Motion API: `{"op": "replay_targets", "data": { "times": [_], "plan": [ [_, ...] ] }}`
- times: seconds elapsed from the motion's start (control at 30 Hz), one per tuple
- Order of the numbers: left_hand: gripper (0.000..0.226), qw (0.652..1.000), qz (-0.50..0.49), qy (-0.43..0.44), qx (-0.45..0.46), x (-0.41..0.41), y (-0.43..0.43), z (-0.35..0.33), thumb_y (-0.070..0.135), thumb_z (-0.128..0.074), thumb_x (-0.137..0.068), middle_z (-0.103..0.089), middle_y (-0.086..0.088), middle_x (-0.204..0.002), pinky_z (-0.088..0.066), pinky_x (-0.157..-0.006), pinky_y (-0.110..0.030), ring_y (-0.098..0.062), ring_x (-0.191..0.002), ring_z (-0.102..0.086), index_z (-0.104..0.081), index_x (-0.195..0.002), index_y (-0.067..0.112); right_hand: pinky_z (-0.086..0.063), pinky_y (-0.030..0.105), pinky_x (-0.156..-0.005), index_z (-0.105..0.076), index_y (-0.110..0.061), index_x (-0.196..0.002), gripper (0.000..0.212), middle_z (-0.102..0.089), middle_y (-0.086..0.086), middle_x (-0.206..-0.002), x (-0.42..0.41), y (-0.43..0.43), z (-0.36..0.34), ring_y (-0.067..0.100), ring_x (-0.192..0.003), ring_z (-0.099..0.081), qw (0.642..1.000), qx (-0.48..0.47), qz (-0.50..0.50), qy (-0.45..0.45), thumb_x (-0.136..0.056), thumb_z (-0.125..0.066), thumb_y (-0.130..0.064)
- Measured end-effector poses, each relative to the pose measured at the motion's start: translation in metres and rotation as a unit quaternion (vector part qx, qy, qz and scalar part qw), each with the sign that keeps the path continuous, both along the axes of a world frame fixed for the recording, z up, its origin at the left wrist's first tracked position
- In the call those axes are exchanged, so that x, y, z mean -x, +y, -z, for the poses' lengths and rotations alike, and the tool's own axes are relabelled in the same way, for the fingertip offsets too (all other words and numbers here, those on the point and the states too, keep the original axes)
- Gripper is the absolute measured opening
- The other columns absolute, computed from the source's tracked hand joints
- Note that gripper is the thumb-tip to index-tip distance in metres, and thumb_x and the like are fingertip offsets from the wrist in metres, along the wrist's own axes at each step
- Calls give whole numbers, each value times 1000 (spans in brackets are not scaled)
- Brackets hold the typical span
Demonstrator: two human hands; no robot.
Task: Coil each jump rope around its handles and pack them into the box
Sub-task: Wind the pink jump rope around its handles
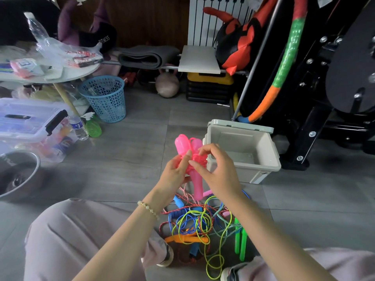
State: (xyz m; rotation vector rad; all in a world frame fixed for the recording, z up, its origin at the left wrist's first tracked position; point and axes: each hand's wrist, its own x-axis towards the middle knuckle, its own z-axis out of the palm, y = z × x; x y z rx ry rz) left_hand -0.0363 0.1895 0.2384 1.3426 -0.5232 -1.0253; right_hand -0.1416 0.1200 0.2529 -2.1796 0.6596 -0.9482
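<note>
— What is the biggest thing down there?

— The grey tiled floor. A person sits on it with knees apart. Next in size is the box, pale grey plastic, standing open with its lid tipped back. I can see no rope inside it.

— And the ropes?

— A tangled pile of jump ropes lies on the floor between the knees, just in front of the box. The cords are yellow-green, blue, red and teal, all looped through one another. A pair of green handles lies on the pile's right side, and orange handles lie across its near side.

— Which one is being worked on?

— The pink jump rope. It is held in the air above the pile, just left of the box's near corner. Its two translucent pink handles are side by side, rounded ends up, with pink cord wound into a knot of turns round their middle.

— How are the hands placed?

— The left hand grips the handles from the left, with the fingers curled round them. The right hand comes in from the right, and its bent thumb and forefinger pinch at the wound cord. The rope sits between the two hands.

— Anything smaller?

— A pale bead bracelet on the left wrist.
</note>
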Motion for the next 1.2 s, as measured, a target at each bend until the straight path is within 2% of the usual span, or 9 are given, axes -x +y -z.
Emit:
{"op": "replay_targets", "data": {
  "times": [0.2,0.37,0.53,0.77,0.87,0.97,1.03,1.1,1.2],
  "plan": [
    [34,997,-15,65,24,-1,-3,1,42,-51,-93,-66,-4,-80,-55,-75,-32,-13,-75,-63,-65,-98,12,-42,18,-73,-63,-13,-85,23,-58,-4,-103,-9,3,5,10,-93,-55,988,135,70,39,-88,-53,-33],
    [38,986,-25,148,-73,-14,-16,-1,51,-64,-82,-63,-6,-78,-45,-70,-30,-19,-73,-58,-66,-83,13,-36,10,-79,-64,-11,-86,16,-42,-11,-90,-16,10,11,3,-86,-47,1000,10,19,-10,-88,-57,-25],
    [38,987,-102,121,-42,-37,-24,-4,44,-65,-85,-67,-2,-74,-50,-54,-19,-12,-58,-62,-64,-97,8,-32,8,-86,-58,-17,-87,13,-42,-13,-92,-10,10,6,-3,-90,-44,992,-92,-82,20,-92,-48,-23],
    [47,986,-104,120,-53,-46,-29,15,47,-64,-84,-70,-3,-73,-55,-72,-30,-16,-63,-65,-65,-100,3,-37,18,-87,-59,-16,-87,27,-48,-9,-92,-22,-3,25,12,-95,-50,993,-14,-94,75,-88,-45,-39],
    [46,990,-61,119,-38,-56,-31,18,50,-59,-85,-66,-3,-77,-53,-72,-27,-13,-62,-63,-63,-97,6,-41,14,-79,-59,-26,-87,8,-58,-11,-89,-29,-16,27,7,-87,-56,990,-127,-66,0,-88,-58,-34],
    [43,996,-28,83,-37,-83,-37,18,55,-62,-79,-65,2,-70,-48,-74,-26,-11,-61,-62,-62,-85,13,-49,25,-82,-56,-25,-94,19,-64,-3,-99,-45,-38,32,12,-92,-61,925,-377,-40,-26,-84,-62,-40],
    [45,998,-4,53,-39,-98,-44,18,59,-61,-75,-66,3,-70,-46,-80,-28,-11,-67,-62,-63,-83,16,-49,36,-89,-59,-19,-104,48,-64,6,-109,-63,-51,40,20,-95,-62,818,-566,-101,13,-75,-54,-58],
    [45,998,8,18,-59,-113,-53,23,58,-55,-79,-67,1,-78,-46,-82,-24,-12,-75,-63,-65,-89,15,-45,39,-100,-60,-17,-112,60,-66,6,-110,-85,-58,50,23,-104,-60,743,-646,-172,24,-75,-45,-62],
    [43,993,37,-46,-105,-137,-68,39,50,-46,-92,-70,0,-84,-48,-71,-13,-8,-78,-64,-66,-95,12,-48,19,-83,-57,-23,-120,52,-69,-4,-110,-118,-72,72,5,-103,-62,761,-614,-207,42,-82,-40,-54]
  ]
}}
